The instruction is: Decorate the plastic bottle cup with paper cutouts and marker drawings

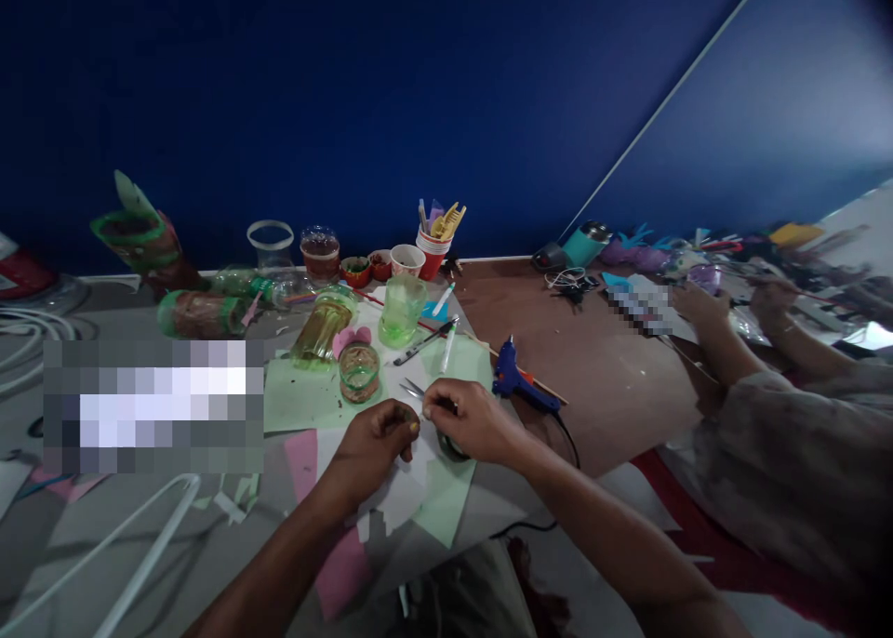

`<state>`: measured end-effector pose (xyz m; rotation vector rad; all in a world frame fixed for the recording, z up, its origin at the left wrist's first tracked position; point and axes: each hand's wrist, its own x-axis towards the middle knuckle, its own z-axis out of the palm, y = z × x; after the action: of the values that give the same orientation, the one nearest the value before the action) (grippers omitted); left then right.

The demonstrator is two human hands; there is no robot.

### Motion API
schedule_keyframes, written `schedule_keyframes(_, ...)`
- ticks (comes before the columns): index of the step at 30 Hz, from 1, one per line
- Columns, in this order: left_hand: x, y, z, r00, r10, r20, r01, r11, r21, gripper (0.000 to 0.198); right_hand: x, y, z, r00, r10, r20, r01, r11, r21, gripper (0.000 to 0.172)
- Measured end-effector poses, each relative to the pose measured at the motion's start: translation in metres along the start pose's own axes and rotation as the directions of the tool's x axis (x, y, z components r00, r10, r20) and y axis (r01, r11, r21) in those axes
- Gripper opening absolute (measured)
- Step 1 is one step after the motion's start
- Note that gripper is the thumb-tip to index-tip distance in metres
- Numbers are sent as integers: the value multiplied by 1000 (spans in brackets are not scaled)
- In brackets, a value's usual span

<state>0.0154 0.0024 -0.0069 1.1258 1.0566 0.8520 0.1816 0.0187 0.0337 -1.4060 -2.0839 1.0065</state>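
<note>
My left hand point(380, 441) is closed in a pinch above the white paper, with a small yellowish spot at its fingertips. Close beside it, my right hand point(471, 421) also pinches, its fingertips almost meeting the left ones. What either hand holds is too small to make out. Metal scissor blades point(411, 389) poke out just past my right fingers; whether that hand grips the scissors is unclear. Beyond my hands stands a cut clear cup point(359, 374) with a brown-and-green wrap and a pink paper piece point(352, 340) behind it. Green paper point(299, 398) lies underneath.
A blue glue gun point(523, 382) with a cord lies to the right. Behind are a green-tinted plastic cup point(403, 312), a tilted bottle piece point(325, 329), pens point(423, 342) and a red cup point(433, 255) of tools. At far right, another person's hands point(704, 308) work.
</note>
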Motion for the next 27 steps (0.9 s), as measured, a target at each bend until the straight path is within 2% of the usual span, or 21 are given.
schedule_keyframes(2,-2,6,-1,994,60,-96,-57,998,26,8,6,5,-1,998,-49,-30,52,994,95,10)
schedule_keyframes(4,-6,12,-3,959,164,-232,-153,986,66,8,13,8,-4,988,-141,-59,149,975,166,11)
schedule_keyframes(6,-11,17,-6,890,286,-356,-265,958,108,8,20,6,-6,970,-234,-63,241,953,185,12)
schedule_keyframes(9,-15,19,-10,762,420,-494,-405,903,143,13,29,-1,-10,939,-343,-9,340,929,146,12)
schedule_keyframes(12,-13,16,-16,636,504,-584,-524,838,153,23,38,-8,-10,886,-460,59,453,885,105,13)
schedule_keyframes(14,-9,14,-21,578,525,-625,-571,807,150,28,46,-10,-7,835,-539,109,535,842,66,15)
schedule_keyframes(17,-3,11,-28,541,501,-676,-579,804,133,31,60,-6,0,774,-600,200,617,787,-28,16)
schedule_keyframes(20,2,11,-34,512,470,-719,-590,801,104,26,71,0,8,755,-620,213,650,751,-118,14)
schedule_keyframes(25,9,9,-40,446,459,-769,-595,793,129,17,74,-4,2,767,-631,112,641,761,-102,13)
schedule_keyframes(26,10,7,-41,442,455,-773,-584,800,137,20,72,-6,-3,778,-620,99,628,775,-78,13)
schedule_keyframes(27,11,5,-41,464,444,-767,-563,816,131,22,70,-8,-9,792,-604,90,610,791,-52,12)
